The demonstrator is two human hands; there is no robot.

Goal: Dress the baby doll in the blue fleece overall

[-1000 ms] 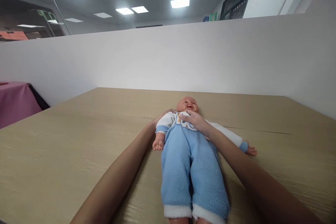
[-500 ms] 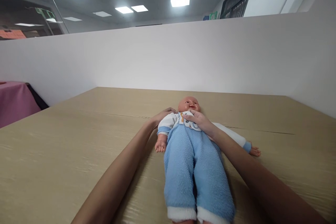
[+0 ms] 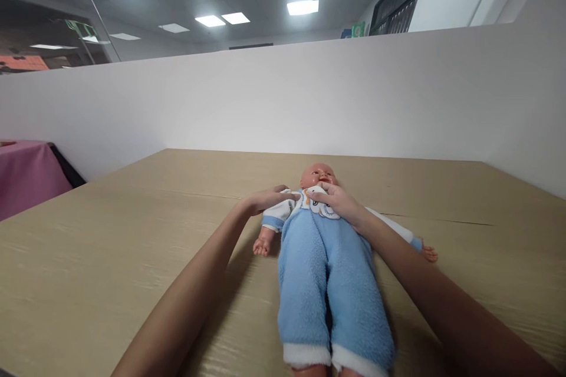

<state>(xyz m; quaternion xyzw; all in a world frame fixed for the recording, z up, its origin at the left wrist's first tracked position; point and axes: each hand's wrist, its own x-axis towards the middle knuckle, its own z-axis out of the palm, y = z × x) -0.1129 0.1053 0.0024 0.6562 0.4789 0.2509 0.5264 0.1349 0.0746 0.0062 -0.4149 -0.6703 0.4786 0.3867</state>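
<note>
A baby doll (image 3: pixel 327 271) lies on its back on the table, head away from me, in blue fleece trousers and a top with white sleeves. My left hand (image 3: pixel 269 197) is closed around the upper sleeve at the doll's left-side shoulder in view, thumb towards the chest. On the other side, my right hand (image 3: pixel 338 200) grips the doll's upper body, its thumb across the printed bib (image 3: pixel 316 203) and a finger near the chin. Some fingertips of both hands are hidden. The doll's head (image 3: pixel 316 174) is bare, and its arms stretch out to both sides.
The table (image 3: pixel 110 247) has a tan, wrinkled covering with a seam across it. A low white partition (image 3: pixel 283 100) stands behind it. At the far left is a pink cloth-covered surface (image 3: pixel 30 174).
My left hand has come up from beside the doll's shoulder onto the sleeve, and the doll's arm there has shifted a little to the left. My right hand stays at the chest.
</note>
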